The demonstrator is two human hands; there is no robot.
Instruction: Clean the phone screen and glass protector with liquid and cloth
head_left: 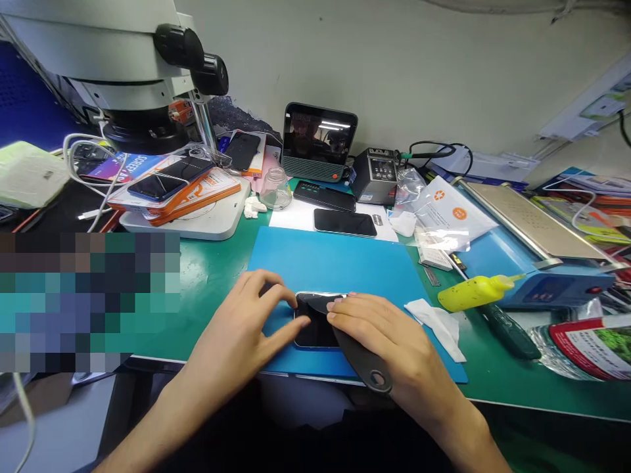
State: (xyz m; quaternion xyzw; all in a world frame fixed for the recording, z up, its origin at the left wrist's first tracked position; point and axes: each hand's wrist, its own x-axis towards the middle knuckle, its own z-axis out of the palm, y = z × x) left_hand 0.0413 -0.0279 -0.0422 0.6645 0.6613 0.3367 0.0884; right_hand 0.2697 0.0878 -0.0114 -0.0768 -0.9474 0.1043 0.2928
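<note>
A smartphone [315, 332] with a dark screen lies flat on a blue mat [340, 259]. My left hand [251, 315] is at its left end with fingers apart; the index fingertip is by the far left corner and the thumb reaches over the screen. My right hand [389, 328] is closed on a flat black pry tool [362, 361], which has a hole near its handle end. The tool's tapered tip lies over the phone's screen, towards the left hand. Fingers of my right hand cover the phone's right part.
Behind the mat lie another phone [345, 223], a glass jar [277, 188] and a tablet-like display [319, 141]. A microscope [142, 79] stands left above stacked boxes. On the right are a white tissue [438, 326], a yellow bottle [470, 293] and a blue machine [547, 286].
</note>
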